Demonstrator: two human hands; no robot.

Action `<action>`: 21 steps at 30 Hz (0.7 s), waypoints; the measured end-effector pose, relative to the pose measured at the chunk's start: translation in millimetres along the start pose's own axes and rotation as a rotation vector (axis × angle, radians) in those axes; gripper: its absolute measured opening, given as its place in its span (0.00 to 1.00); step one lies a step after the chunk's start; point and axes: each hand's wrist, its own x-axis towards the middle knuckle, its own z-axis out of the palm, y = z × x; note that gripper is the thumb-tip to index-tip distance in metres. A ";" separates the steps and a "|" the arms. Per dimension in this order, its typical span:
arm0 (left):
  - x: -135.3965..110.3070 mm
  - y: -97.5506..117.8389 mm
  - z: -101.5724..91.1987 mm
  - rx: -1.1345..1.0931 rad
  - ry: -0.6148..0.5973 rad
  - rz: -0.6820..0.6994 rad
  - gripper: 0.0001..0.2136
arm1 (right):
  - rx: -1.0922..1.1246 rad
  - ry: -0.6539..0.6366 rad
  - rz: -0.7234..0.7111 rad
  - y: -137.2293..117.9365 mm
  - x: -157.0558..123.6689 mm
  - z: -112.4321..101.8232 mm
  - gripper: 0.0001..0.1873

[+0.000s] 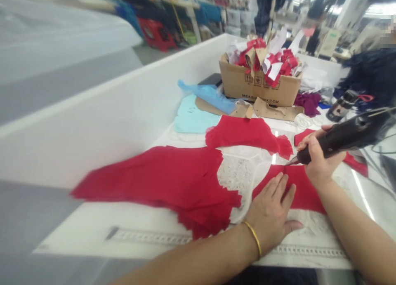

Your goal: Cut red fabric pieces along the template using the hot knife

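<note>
**Worktop:** white, long, seen from its near edge; a raised white side panel (77, 124) runs along its left edge toward the far end.

**Near centre:** a white lace panel (238, 182) lies flat, partly under a large red sheer fabric piece (163, 186) with ragged edges. A red fabric strip (297, 190) lies just right of that piece, and an upper red fabric piece (247, 134) lies beyond both.

**Left hand** (269, 215): gold bangle (253, 237) at the wrist; fingers close together, lying flat on the red fabric strip, thumb apart on the lace.

**Right hand** (320, 157): fingers wrapped around a black corded cutting tool (349, 136), its tip touching the strip's upper edge.

**Right edge:** small red fabric pieces (355, 163).

**Far end:** cardboard box (260, 85) heaped with red and paper scraps (266, 58); pale blue card (192, 116); blue plastic sheet (210, 97); perforated kraft pattern (276, 110); purple cloth (307, 103); black flask (342, 105); dark fabric heap (371, 74).

**Room beyond:** red stool (156, 33) on the floor at left; a standing person (266, 8) past the far end; white storage bins (236, 23) and shelved goods behind; a pale sewing machine (329, 41) at right, under bright ceiling lights.
</note>
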 end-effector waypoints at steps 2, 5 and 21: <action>-0.2 0.1 1.0 0.010 -0.007 0.005 0.39 | -0.005 0.010 0.007 0.0 -0.9 2.2 0.14; 0.1 0.0 1.4 0.011 -0.015 -0.002 0.39 | -0.007 0.008 0.003 0.4 0.0 3.0 0.12; -0.4 0.9 -0.2 0.004 0.034 -0.027 0.35 | -0.027 0.019 -0.071 5.7 8.6 -23.9 0.10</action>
